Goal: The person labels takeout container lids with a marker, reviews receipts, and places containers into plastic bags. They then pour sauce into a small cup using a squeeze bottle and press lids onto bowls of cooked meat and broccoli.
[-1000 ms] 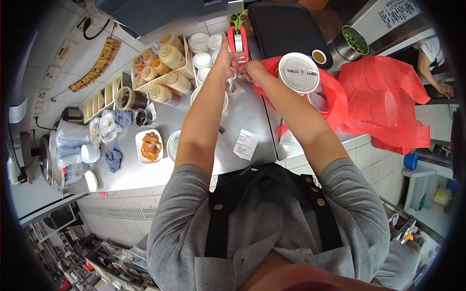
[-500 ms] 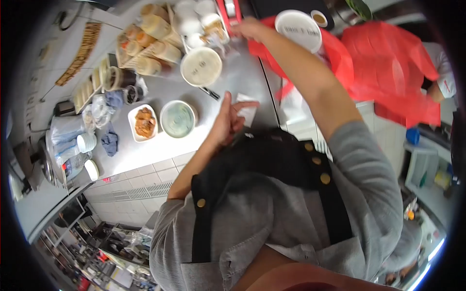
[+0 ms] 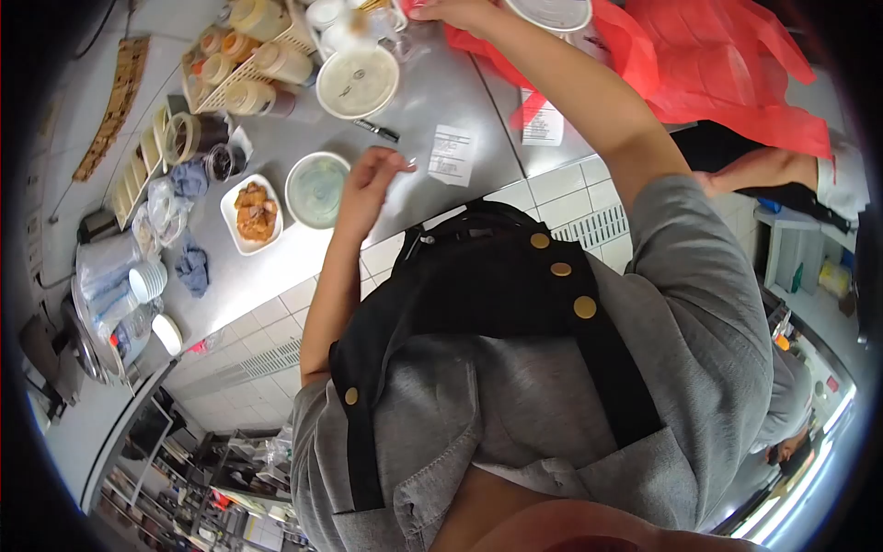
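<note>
My left hand (image 3: pixel 368 182) is raised over the counter's front part, its fingers curled together. A small pale bit shows at its fingertips, too small to name. Beside it stand a round tub with a translucent lid (image 3: pixel 317 191) and a black marker (image 3: pixel 377 131). A printed receipt (image 3: pixel 452 155) lies to its right. My right hand (image 3: pixel 452 13) reaches to the top edge of the view, fingers bent at a red object (image 3: pixel 419 5) that is mostly cut off. A red bag (image 3: pixel 717 64) spreads to the right, under and beyond my right forearm.
A white dish of browned food pieces (image 3: pixel 255 215) sits left of the tub. Another lidded tub (image 3: pixel 359 81), a basket of sauce bottles (image 3: pixel 235 75) and a lidded bowl (image 3: pixel 550 11) stand farther back. A second receipt (image 3: pixel 543 121) lies right. Another person's arm (image 3: pixel 763 171) is under the red bag.
My left hand has moved left, away from the receipt, and its spread fingers have curled in. The view has shifted, so the counter sits higher. Another person's forearm now shows below the red bag.
</note>
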### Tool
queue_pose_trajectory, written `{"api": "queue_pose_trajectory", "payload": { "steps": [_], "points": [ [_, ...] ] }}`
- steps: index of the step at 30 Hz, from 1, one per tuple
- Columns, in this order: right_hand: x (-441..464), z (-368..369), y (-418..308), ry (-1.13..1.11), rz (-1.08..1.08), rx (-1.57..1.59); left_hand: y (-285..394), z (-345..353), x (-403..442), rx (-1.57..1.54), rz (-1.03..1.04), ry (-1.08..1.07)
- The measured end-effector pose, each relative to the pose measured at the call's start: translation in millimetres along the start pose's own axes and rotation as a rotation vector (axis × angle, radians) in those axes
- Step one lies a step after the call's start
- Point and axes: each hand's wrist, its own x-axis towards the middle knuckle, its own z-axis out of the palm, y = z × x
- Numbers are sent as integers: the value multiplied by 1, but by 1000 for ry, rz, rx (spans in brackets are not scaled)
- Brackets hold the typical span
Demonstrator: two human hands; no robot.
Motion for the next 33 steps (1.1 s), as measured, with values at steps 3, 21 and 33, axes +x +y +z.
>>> {"api": "queue_pose_trajectory", "payload": {
  "steps": [3,21,33],
  "points": [
    [-57,38,-17,-99,241,549,-16,-59,-41,-130,79,92],
    [-142,270,-21,197,337,687,-142,-171,-68,38,73,378],
    [-131,284,-11,143,559,782,-131,-172,-44,189,-127,425]
  ]
}}
